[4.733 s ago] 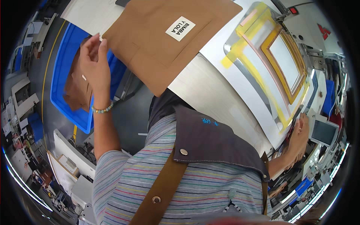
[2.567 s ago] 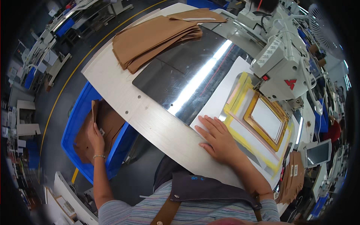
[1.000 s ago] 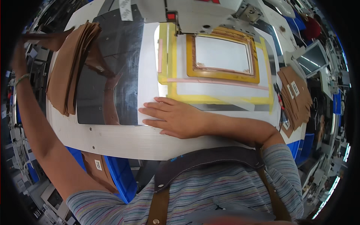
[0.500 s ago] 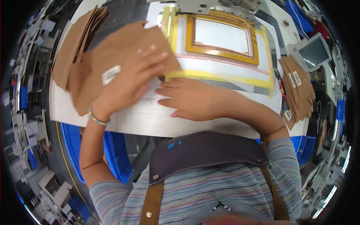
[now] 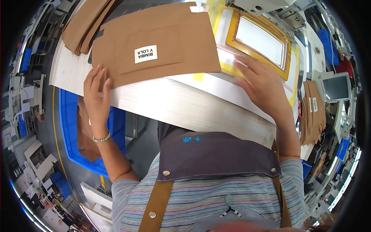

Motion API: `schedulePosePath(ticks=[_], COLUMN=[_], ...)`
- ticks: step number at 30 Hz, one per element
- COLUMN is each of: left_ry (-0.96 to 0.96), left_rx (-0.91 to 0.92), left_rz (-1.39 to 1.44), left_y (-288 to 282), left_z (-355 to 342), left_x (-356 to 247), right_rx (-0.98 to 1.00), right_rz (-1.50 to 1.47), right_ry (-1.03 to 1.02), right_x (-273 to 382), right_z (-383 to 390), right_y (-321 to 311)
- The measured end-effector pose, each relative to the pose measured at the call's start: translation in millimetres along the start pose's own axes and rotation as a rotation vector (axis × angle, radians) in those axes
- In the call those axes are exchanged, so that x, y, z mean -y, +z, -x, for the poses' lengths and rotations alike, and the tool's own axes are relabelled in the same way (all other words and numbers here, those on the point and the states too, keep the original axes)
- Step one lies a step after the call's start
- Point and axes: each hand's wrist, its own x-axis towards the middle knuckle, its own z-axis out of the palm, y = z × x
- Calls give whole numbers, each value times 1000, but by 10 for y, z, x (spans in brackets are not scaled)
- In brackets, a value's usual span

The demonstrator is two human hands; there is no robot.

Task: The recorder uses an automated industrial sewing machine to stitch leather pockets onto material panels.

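Observation:
A brown fabric panel (image 5: 166,36) with a stitched pocket outline lies spread out before me, a white label (image 5: 145,54) at its middle. At its near left corner rests my left hand (image 5: 96,92), fingers stretched along the edge and thumb apart, touching the cloth without a visible grip. My right hand (image 5: 262,83) is off the panel to the right. Its fingers are apart and hold nothing, above the near side of the yellow-taped work area. Just beyond it is a yellow-orange rectangular frame (image 5: 232,33) with a white window, under a metal machine head (image 5: 266,5).
Stacked brown panels lie at the far left (image 5: 83,29) and at the right (image 5: 311,112). Next to the right stack stands a small grey monitor (image 5: 336,88). A blue bin (image 5: 69,131) with brown fabric inside sits below the table's left edge.
The panel has been laid flatter and squared, its label now facing up in plain sight. My left hand moved left to its corner; my right hand moved right. The view has turned.

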Motion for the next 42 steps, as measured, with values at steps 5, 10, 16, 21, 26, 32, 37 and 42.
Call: schedulePosePath(ticks=[5, 10, 16, 21, 26, 32, 37, 42], left_ry=[-100, -123, -147, -24, 82, 154, 173, 98], left_rx=[-26, -83, -106, -74, -57, -36, -7, -59], left_rz=[-65, -5, 10, -34, -74, -56, -58, -105], left_y=[6, 102, -16, -109, -96, -46, 35, 102], left_z=[188, 255, 304, 294, 279, 149, 18, 86], left_x=[174, 215, 186, 176, 154, -69, -195, -27], right_rx=[-64, 50, -49, -40, -53, -90, -109, -123], right_rz=[-43, -4, 23, 73, 232, 299, 277, 251], right_ry=[138, 73, -20, -211, -290, -322, -317, -320], right_x=[-13, -131, -13, 291, 355, 329, 334, 350], right_z=[145, 314, 80, -348, -574, -622, -609, -636], right_y=[169, 130, 91, 229, 496, 583, 588, 594])
